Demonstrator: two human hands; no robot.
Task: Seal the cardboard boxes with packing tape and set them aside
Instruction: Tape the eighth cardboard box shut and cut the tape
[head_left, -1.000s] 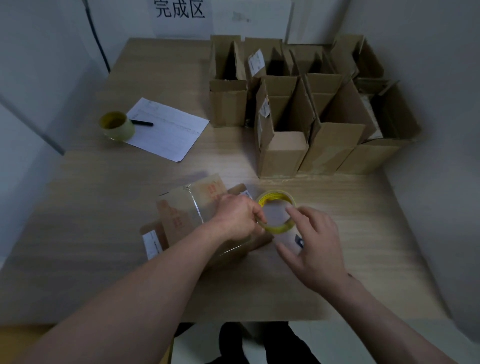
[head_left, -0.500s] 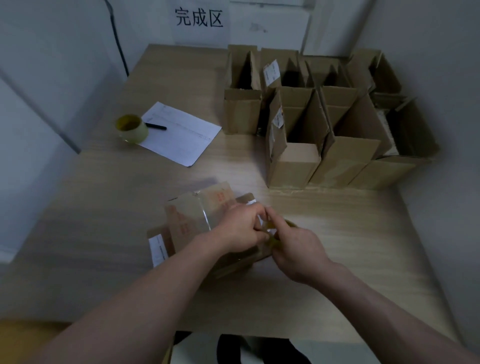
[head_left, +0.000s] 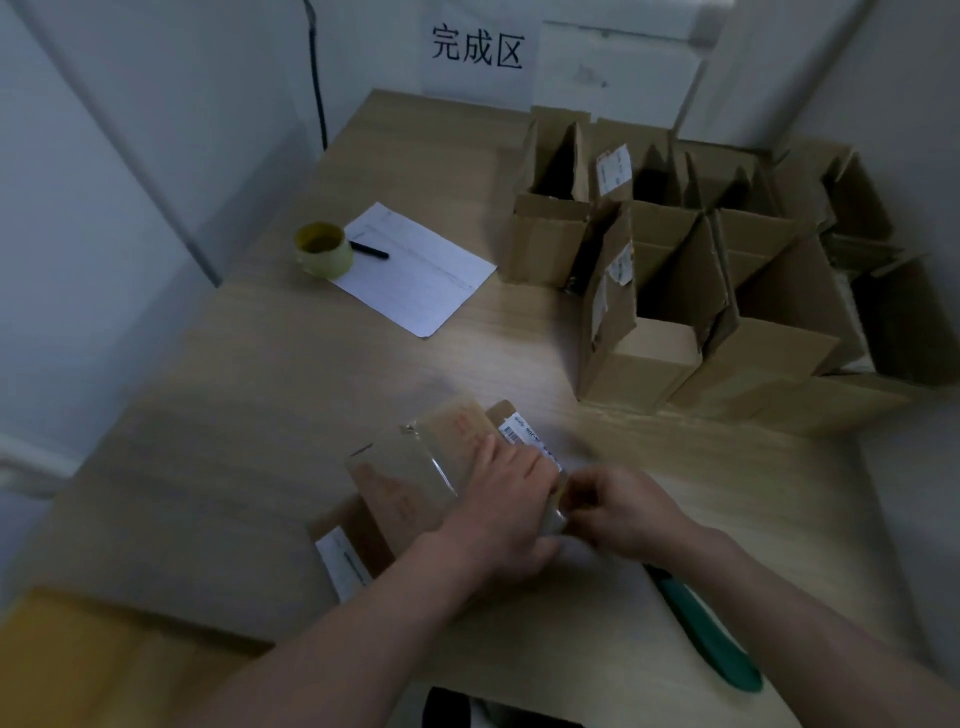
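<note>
A small cardboard box (head_left: 415, 467) with red print and shiny clear tape across its top lies on the wooden table (head_left: 234, 415) in front of me. My left hand (head_left: 504, 499) rests flat on the box's right end and presses it down. Touching it at the box's right edge, my right hand (head_left: 618, 509) is curled round the yellow tape roll, which it almost wholly hides. A short piece of clear tape (head_left: 553, 514) shows between the two hands.
Several open, unsealed cardboard boxes (head_left: 675, 270) crowd the back right of the table. A second tape roll (head_left: 322, 249), a pen (head_left: 369, 252) and a paper sheet (head_left: 415, 270) lie at the back left. A green-handled tool (head_left: 706, 639) lies at the front right edge.
My right hand has closed over the tape roll and drawn in against the box's right edge beside my left hand. The camera has tilted, bringing the green-handled tool into view.
</note>
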